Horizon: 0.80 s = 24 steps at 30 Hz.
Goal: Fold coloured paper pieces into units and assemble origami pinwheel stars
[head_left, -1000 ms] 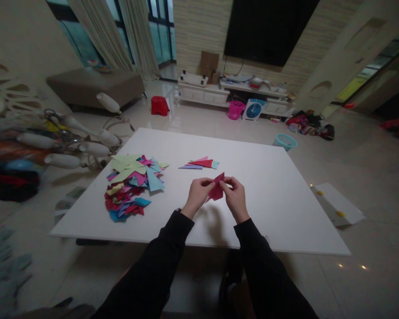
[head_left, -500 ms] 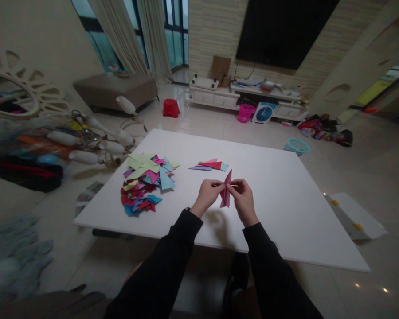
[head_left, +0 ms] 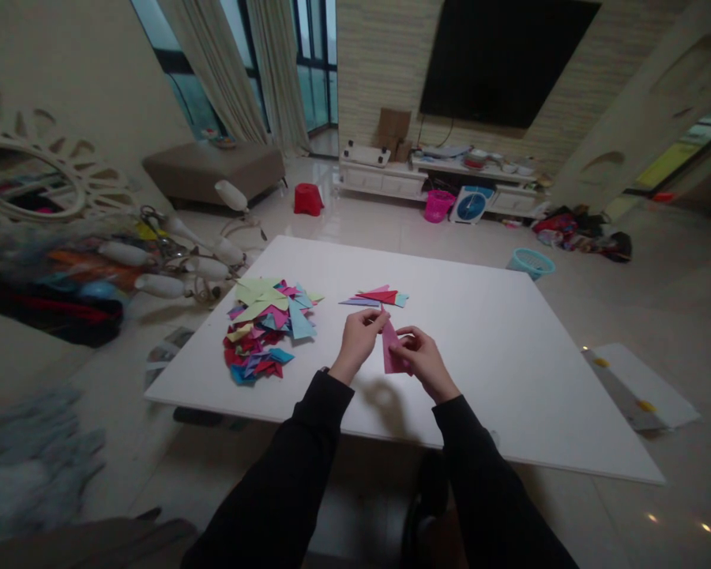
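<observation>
I am holding a folded pink paper point(head_left: 391, 357) just above the white table point(head_left: 498, 348), and a soft shadow is falling on the tabletop below. My left hand point(head_left: 360, 336) is pinching the paper's narrow upper tip, thumb and forefinger closed on it and hiding part of the point. My right hand point(head_left: 427, 363) is gripping the paper lower down, at its right side; the thumb is lying against the near face, while some of the other fingers are curling out of sight, so I cannot tell how they are pressing. That hand is also covering part of the paper, and I cannot make out how many layers the fold is holding.

Just beyond my left hand, a small stack of folded papers point(head_left: 379, 296) is lying with its pieces overlapping. Farther left, a larger pile of coloured papers point(head_left: 266, 304) is spreading out, its upper pieces hiding much of the lower ones. My black sleeves point(head_left: 479, 466) are covering parts of the table's near edge and running out of view. Ahead, the top edge is cutting off a dark screen point(head_left: 503, 63), and at lower left a grey heap point(head_left: 35, 458) is blurring beyond recognition
</observation>
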Each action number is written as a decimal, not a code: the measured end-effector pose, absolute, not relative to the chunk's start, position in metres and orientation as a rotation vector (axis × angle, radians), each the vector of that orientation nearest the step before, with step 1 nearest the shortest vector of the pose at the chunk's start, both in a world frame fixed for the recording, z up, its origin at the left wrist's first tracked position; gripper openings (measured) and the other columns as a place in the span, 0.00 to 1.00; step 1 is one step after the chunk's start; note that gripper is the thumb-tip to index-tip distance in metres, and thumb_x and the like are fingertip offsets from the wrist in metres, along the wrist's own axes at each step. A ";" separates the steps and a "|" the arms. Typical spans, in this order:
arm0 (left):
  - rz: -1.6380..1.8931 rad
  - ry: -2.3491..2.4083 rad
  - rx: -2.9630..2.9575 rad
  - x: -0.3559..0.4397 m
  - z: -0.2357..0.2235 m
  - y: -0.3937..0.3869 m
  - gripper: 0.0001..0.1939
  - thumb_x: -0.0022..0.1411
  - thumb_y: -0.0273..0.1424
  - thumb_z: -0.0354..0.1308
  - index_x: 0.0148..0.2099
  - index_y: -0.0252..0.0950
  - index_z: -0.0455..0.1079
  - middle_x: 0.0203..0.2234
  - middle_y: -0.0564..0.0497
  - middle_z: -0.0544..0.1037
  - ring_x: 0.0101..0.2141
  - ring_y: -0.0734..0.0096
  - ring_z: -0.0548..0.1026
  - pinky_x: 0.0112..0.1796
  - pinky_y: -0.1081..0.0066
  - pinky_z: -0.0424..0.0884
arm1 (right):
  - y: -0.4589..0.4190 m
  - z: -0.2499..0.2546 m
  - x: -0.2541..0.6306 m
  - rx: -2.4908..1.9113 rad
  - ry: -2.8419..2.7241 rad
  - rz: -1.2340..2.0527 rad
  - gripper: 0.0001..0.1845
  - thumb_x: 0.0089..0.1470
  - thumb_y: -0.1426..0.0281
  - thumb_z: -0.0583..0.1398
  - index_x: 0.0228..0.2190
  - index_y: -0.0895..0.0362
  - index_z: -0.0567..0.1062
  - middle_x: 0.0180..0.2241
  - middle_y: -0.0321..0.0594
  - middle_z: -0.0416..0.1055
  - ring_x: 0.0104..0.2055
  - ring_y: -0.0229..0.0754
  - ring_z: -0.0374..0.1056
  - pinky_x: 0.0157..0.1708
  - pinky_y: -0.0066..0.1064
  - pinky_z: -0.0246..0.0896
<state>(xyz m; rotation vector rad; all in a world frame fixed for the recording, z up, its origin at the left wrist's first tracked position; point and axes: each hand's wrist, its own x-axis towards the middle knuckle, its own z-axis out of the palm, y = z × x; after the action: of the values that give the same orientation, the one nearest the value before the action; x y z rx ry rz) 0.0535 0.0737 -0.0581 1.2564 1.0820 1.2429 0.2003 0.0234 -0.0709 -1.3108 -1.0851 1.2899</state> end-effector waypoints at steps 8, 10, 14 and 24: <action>1.314 1.174 1.055 0.030 -0.060 0.089 0.17 0.48 0.43 0.69 0.31 0.34 0.76 0.23 0.52 0.76 0.24 0.74 0.72 0.27 0.74 0.66 | 0.029 -0.074 0.209 -1.234 -0.930 1.107 0.17 0.38 0.65 0.71 0.31 0.57 0.76 0.28 0.34 0.71 0.28 0.36 0.64 0.28 0.29 0.60; 1.299 1.186 1.034 0.026 -0.061 0.091 0.19 0.47 0.44 0.70 0.32 0.34 0.76 0.25 0.50 0.78 0.25 0.73 0.73 0.28 0.74 0.67 | 0.031 -0.074 0.214 -1.224 -0.837 1.031 0.18 0.36 0.64 0.72 0.29 0.57 0.74 0.26 0.32 0.70 0.27 0.35 0.63 0.28 0.28 0.59; 1.290 1.199 1.024 0.025 -0.061 0.090 0.21 0.50 0.48 0.66 0.33 0.33 0.77 0.29 0.46 0.81 0.27 0.72 0.76 0.28 0.74 0.68 | 0.032 -0.072 0.220 -1.211 -0.774 0.926 0.18 0.37 0.63 0.72 0.28 0.57 0.73 0.25 0.32 0.69 0.28 0.36 0.64 0.30 0.30 0.60; 1.450 1.368 1.032 0.023 -0.054 0.094 0.14 0.58 0.42 0.55 0.35 0.35 0.71 0.31 0.47 0.80 0.27 0.72 0.75 0.29 0.73 0.67 | 0.030 -0.070 0.225 -1.211 -0.683 0.853 0.18 0.38 0.65 0.69 0.32 0.57 0.72 0.27 0.31 0.68 0.29 0.35 0.65 0.31 0.29 0.62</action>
<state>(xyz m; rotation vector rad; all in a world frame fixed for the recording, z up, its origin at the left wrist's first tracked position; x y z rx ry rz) 0.0230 0.0936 -0.0539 1.0324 1.3680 1.4501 0.2255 0.0296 -0.0699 -1.2106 -0.6831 0.8526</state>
